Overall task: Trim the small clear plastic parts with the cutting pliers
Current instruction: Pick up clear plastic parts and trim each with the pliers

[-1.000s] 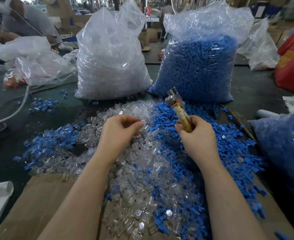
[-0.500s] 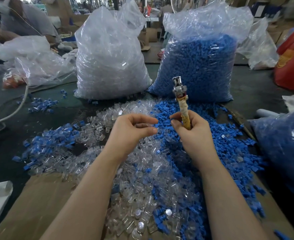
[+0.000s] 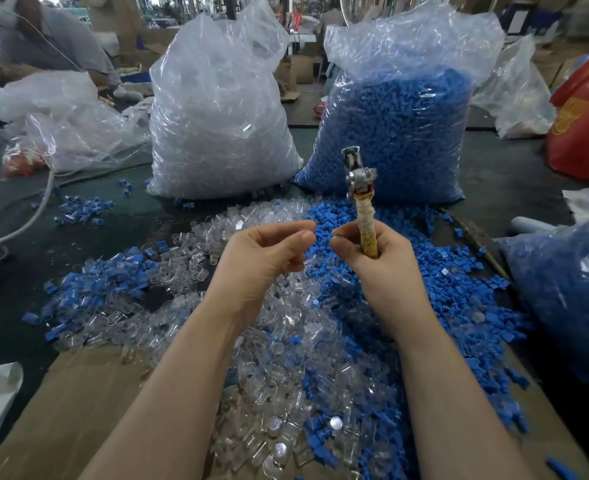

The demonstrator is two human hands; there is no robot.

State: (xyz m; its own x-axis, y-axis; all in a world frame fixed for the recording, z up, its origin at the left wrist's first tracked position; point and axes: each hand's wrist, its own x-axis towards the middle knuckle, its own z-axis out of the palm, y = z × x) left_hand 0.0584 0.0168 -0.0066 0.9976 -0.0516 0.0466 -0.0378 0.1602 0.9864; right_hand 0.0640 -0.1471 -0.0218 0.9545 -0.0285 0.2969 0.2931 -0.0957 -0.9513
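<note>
**Hands Raised Over the Heap, Pliers Upright**

Both hands hovered together above the pile. Right hand [image 3: 383,268] was closed around the taped handle of the cutting pliers [image 3: 360,199], whose metal head pointed straight up, away from the work. Left hand [image 3: 265,258] was curled with thumb against fingertips; whether a part sat in that pinch could not be told.

Beyond the hands stood a bag of clear parts [image 3: 217,116] and, to its right, a bag of blue parts [image 3: 400,133]. Beneath and all around the hands, the loose clear plastic parts [image 3: 272,368] lay heaped on the surface [image 3: 515,181], mixed with blue pieces [image 3: 438,282] that thickened toward the right hand.

Each clear part looked light, stiff and slick, likely to skid or spring away when cut. A fingertip pinch on the body, leaving the excess exposed to the blades, seemed the sensible hold.
</note>
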